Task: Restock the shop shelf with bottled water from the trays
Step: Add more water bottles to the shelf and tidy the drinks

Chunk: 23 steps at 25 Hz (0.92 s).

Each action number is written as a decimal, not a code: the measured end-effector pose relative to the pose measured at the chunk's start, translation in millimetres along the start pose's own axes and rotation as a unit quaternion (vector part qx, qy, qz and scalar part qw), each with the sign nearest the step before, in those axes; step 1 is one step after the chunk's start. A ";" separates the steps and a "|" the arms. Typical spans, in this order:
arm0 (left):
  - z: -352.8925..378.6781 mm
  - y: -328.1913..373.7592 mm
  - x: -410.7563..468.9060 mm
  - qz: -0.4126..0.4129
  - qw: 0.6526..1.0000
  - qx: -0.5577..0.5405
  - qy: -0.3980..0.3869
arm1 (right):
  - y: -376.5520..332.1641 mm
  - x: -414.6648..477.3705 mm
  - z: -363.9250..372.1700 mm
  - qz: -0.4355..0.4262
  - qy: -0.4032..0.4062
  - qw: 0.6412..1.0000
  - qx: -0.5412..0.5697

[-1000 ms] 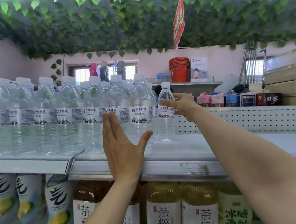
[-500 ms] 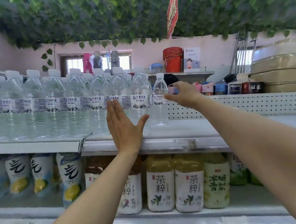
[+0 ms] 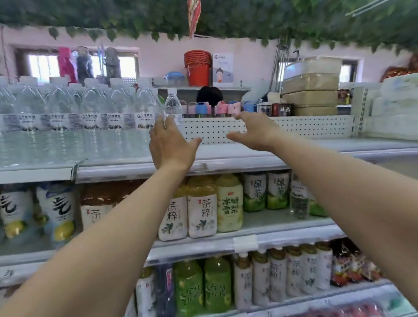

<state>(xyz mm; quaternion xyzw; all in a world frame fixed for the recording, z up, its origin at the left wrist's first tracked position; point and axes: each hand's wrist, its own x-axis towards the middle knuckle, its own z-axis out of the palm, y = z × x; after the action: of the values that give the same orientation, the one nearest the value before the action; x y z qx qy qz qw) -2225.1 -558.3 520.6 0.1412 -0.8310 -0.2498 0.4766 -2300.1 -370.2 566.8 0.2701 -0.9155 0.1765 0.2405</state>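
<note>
Shelf [image 3: 266, 154]: top tier, its front edge runs under both your wrists.
Water row [image 3: 71, 120]: upright bottles packed along the shelf's left part, ending at your left grip.
Left grip [image 3: 169, 146]: flat, fingers straight up, thumb out, holding nothing; whether it touches the row is unclear.
Right grip [image 3: 253, 131]: fingers loosely spread, holding nothing.
End bottle [image 3: 173, 105]: upright just behind your left fingertips, apart from the right grip.
</note>
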 end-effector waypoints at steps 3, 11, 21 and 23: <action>15.0 25.8 -33.3 -0.005 1.000 0.010 -0.020 | 35.1 -28.1 -4.5 -0.002 -0.018 1.000 0.000; 129.3 95.5 -169.4 -0.103 0.991 -0.006 -0.090 | 176.1 -123.0 22.7 -0.018 -0.111 0.994 0.004; 291.9 25.2 -415.7 -0.205 0.926 0.016 -0.318 | 343.3 -296.6 209.9 0.135 -0.293 0.944 0.065; 317.9 -6.8 -488.9 -0.219 0.903 0.013 -0.370 | 369.8 -357.9 266.7 0.177 -0.326 0.924 0.091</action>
<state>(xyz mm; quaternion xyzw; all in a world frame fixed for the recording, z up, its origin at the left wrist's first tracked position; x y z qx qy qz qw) -2252.0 -243.7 30.3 0.2239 -0.8987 -0.3713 0.0664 -2342.1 -51.6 84.5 0.1673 -0.9562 0.2009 -0.1315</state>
